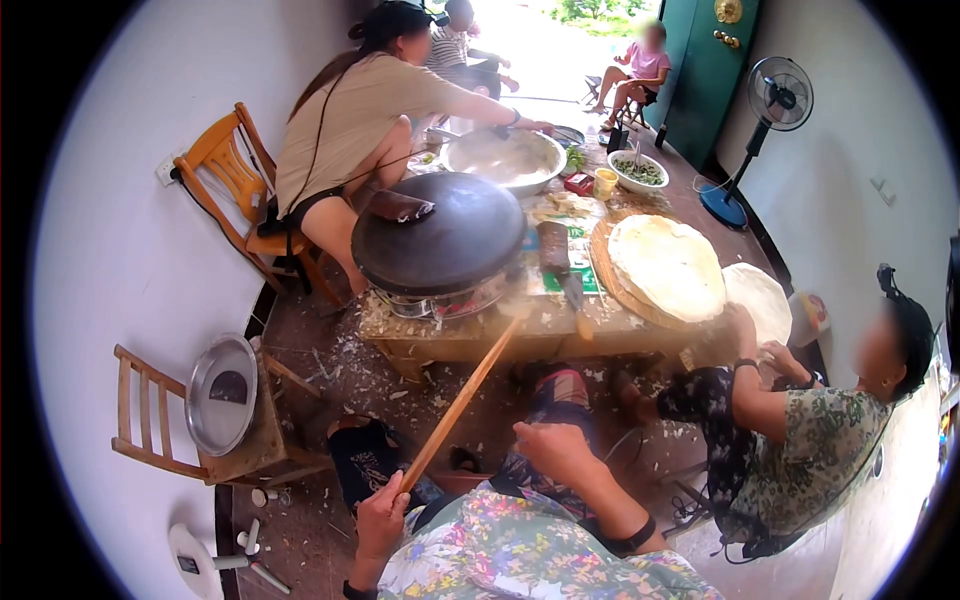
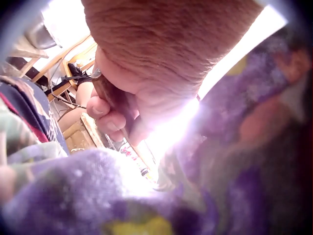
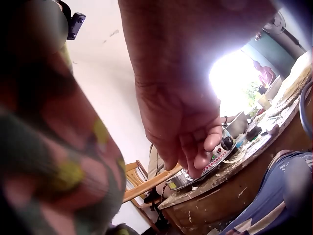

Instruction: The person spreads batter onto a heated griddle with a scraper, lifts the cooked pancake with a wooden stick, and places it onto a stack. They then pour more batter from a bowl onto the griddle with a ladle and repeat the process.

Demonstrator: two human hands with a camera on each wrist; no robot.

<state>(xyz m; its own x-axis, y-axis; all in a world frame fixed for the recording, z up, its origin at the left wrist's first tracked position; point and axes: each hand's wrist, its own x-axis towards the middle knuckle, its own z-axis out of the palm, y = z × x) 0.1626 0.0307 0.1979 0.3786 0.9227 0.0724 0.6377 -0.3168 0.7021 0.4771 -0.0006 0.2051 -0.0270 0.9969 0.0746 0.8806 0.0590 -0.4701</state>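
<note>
A long wooden stick [image 1: 462,400] slants up from my left hand [image 1: 381,515], its far end by the near edge of the low table [image 1: 640,340]. In the left wrist view the fingers of my left hand [image 2: 110,115] curl round the stick's brown end [image 2: 113,94]. My right hand [image 1: 556,452], to the right of the stick, holds nothing. Its fingers hang loosely curled in the right wrist view [image 3: 195,142]. Beyond the stick stands a round black griddle [image 1: 440,235], with a dark flat scraper [image 1: 400,206] lying on it.
Stacked flatbreads [image 1: 668,265] lie on a round board at the right, where a seated person [image 1: 820,430] handles another sheet. Behind the griddle, a second person [image 1: 365,115] reaches over a large bowl [image 1: 505,160]. A chair with a metal basin [image 1: 222,395] stands left; a trowel [image 1: 572,290] lies near the edge.
</note>
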